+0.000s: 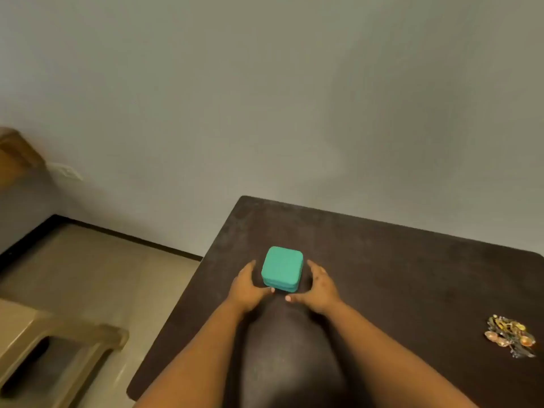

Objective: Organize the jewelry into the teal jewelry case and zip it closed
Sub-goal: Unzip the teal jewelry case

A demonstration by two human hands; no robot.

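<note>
The teal jewelry case (282, 267) is a small square box with rounded corners, lying closed on the dark table (382, 275) near its far left part. My left hand (247, 285) is at the case's left side, its thumb touching the front lower corner. My right hand (316, 288) is spread just right of the case, with a small gap between fingers and case. Both hands have relaxed, slightly curved fingers and hold nothing. A small heap of gold and silver jewelry (509, 337) lies far to the right near the table's edge.
The table's left edge runs diagonally close to the case, with tiled floor (103, 275) beyond it. A beige plastic stool (50, 346) stands at lower left. A plain grey wall (265, 98) is behind the table.
</note>
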